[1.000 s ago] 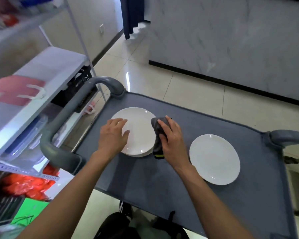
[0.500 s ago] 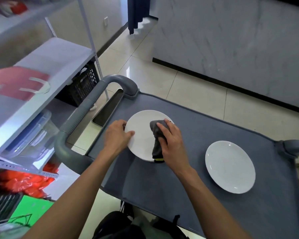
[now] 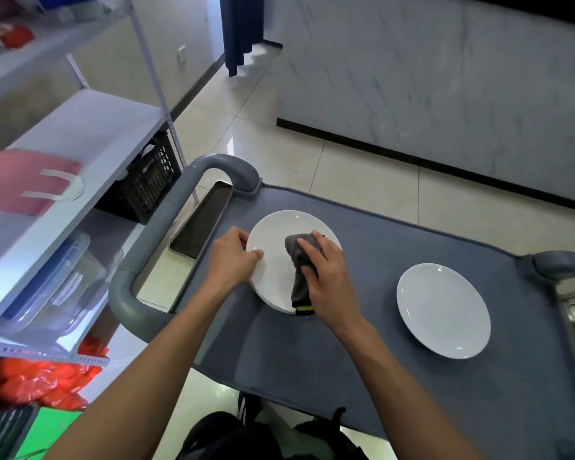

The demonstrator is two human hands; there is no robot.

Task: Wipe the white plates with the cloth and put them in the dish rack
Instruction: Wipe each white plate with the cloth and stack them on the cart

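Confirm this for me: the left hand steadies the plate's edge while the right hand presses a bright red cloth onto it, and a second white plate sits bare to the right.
Not quite. The cloth under the right hand is dark grey, not bright red, as the head view shows. The rest holds: the left hand steadies the edge of the plate, and a second white plate sits bare to the right.

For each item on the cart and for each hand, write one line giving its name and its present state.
Left plate: flat on the cart, top of a stack, under the cloth.
Right plate: flat on the cart, bare, untouched.
Grey cloth: bunched, pressed onto the left plate.
Left hand: grips the left plate's rim.
Right hand: holds the grey cloth.
Cart: grey top carrying both plates.
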